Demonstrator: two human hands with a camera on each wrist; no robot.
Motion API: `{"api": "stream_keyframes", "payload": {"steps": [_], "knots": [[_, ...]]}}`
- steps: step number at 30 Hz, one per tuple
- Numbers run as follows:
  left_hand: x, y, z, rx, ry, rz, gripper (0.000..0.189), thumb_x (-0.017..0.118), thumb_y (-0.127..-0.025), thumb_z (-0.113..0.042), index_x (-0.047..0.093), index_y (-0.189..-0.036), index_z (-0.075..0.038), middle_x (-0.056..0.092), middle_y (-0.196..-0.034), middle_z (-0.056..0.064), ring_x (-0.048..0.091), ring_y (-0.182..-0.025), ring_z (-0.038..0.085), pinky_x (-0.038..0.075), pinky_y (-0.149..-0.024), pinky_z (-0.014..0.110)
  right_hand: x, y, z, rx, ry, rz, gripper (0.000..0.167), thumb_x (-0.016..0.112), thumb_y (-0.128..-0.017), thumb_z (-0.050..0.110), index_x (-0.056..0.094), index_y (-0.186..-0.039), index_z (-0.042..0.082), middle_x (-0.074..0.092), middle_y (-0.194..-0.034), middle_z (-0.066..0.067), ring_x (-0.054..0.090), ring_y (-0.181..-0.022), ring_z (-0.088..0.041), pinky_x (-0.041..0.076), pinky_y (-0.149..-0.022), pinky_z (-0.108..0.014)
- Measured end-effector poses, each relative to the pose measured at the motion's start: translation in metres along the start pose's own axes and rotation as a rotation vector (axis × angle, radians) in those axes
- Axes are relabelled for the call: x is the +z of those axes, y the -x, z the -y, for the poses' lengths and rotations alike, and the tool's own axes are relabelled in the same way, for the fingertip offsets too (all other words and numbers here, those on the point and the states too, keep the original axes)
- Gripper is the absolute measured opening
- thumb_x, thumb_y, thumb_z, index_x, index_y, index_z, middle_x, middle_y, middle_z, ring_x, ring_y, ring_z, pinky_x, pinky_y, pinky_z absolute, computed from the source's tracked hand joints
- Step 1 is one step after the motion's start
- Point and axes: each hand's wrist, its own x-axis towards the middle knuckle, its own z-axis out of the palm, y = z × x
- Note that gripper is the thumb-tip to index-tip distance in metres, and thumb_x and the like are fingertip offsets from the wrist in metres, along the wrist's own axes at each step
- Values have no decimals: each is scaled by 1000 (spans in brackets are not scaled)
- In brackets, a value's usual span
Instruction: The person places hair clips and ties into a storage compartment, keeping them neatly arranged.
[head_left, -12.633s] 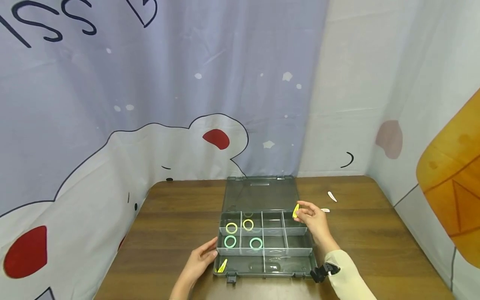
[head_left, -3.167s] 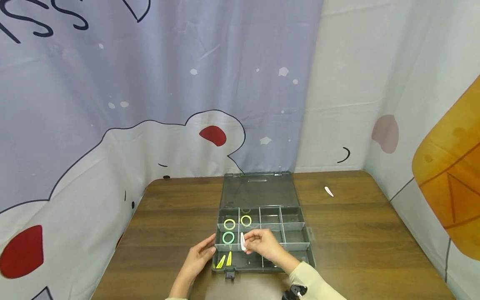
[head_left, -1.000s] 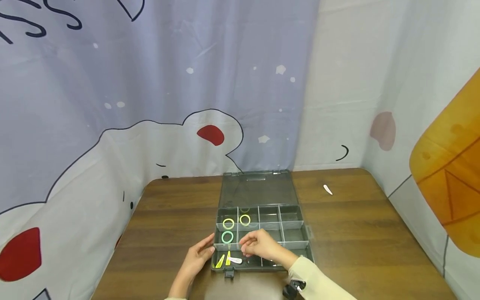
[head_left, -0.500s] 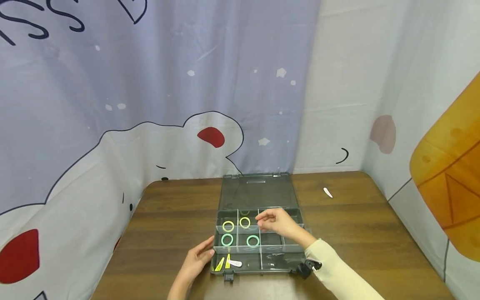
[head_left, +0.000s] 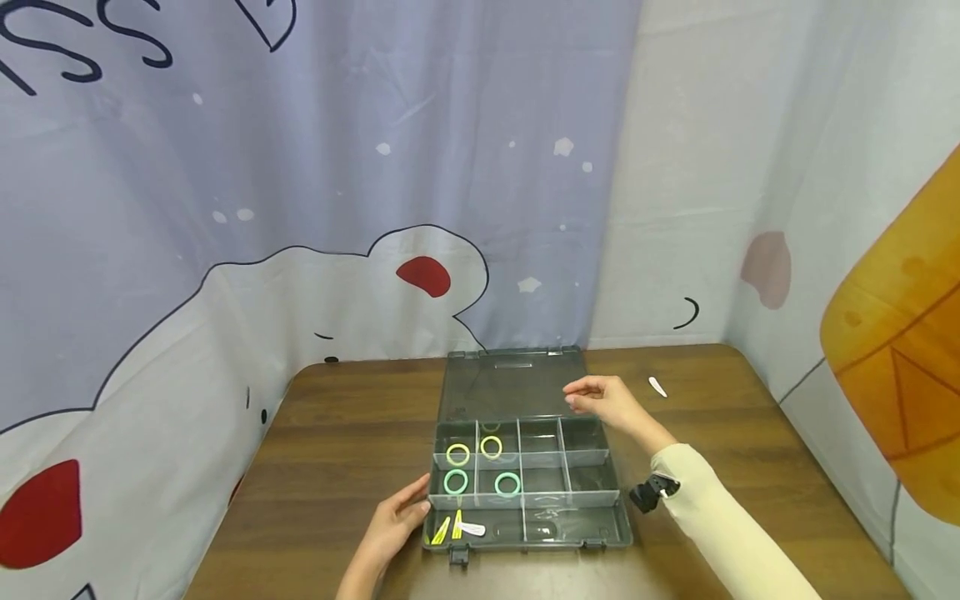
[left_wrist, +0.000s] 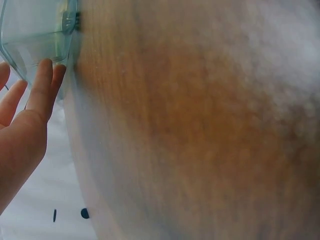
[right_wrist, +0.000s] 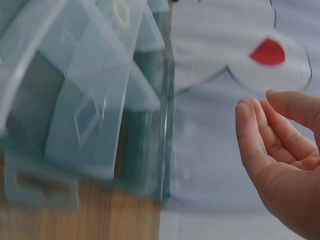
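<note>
A grey see-through compartment box (head_left: 577,527) lies with its lid (head_left: 510,387) folded back. My left hand (head_left: 392,521) rests its straight fingers against the box's left side; the left wrist view shows those fingers (left_wrist: 41,92) at the wall. My right hand (head_left: 611,404) is raised over the lid's right edge, fingers loosely bent and holding nothing. Two yellow hair clips (head_left: 441,531) and a white hair clip (head_left: 472,529) lie in the front left compartment. Another white hair clip (head_left: 657,387) lies on the table, right of my right hand.
Yellow rings (head_left: 457,454) and green rings (head_left: 507,484) sit one per compartment in the left half of the box. Thin dividers (head_left: 543,501) stand between compartments. The wooden table (head_left: 352,417) meets a printed curtain (head_left: 525,208) at the back.
The white hair clip my right hand pinched now lies beside the yellow ones, after a second yellow one came in. My right hand has since moved back and right; my left stays put.
</note>
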Motion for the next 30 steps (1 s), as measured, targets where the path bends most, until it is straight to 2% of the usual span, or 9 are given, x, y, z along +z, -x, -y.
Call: {"api": "stream_keyframes", "payload": {"steps": [5, 10, 14, 17, 21, 25, 30], "knots": [[1, 2, 2, -4, 13, 5, 49, 60, -93, -3, 44, -139, 5, 48, -136, 31, 50, -124, 40, 50, -94, 26, -31, -1, -17, -8, 47, -131, 25, 66, -89, 2, 63, -107, -15, 66, -100, -32, 70, -80, -16, 59, -75, -37], [1, 1, 3, 4, 29, 8, 50, 60, -93, -3, 44, -139, 6, 48, -136, 31, 50, -123, 39, 50, -94, 26, -63, 0, -37, 1, 45, -252, 30, 66, -90, 4, 61, -112, -16, 64, -106, -34, 67, -78, -3, 59, -76, -29], [1, 1, 3, 9, 24, 8, 50, 60, -93, -3, 44, -139, 7, 49, -135, 31, 50, -123, 40, 50, -94, 27, -86, 5, -52, 49, 19, -343, 36, 65, -91, 6, 57, -118, -17, 69, -103, -23, 66, -79, 1, 56, -73, -18], [1, 0, 2, 5, 18, 2, 49, 61, -93, -3, 44, -139, 6, 49, -135, 31, 51, -123, 39, 50, -94, 26, -99, 9, -66, 80, 35, -407, 38, 65, -92, 8, 56, -121, -15, 71, -102, -14, 65, -81, 3, 55, -72, -14], [0, 0, 2, 3, 19, -5, 49, 61, -93, -3, 45, -139, 6, 49, -135, 31, 51, -123, 39, 50, -94, 25, -109, 12, -86, 129, 56, -469, 40, 65, -93, 11, 57, -123, -13, 71, -103, -8, 62, -84, 7, 53, -74, -13], [-1, 1, 2, 2, 10, 4, 49, 60, -94, -4, 45, -139, 6, 49, -135, 31, 51, -123, 39, 51, -93, 26, -112, 15, -98, 180, 44, -513, 39, 63, -93, 5, 54, -124, -16, 71, -102, -11, 62, -83, 6, 52, -73, -13], [-2, 0, 3, -2, 1, 21, 50, 60, -94, -6, 43, -140, 5, 48, -136, 31, 52, -122, 37, 50, -92, 22, -111, 14, -112, 177, -14, -555, 36, 61, -90, -2, 54, -122, -17, 72, -99, -14, 61, -80, 6, 49, -70, -9]]}}
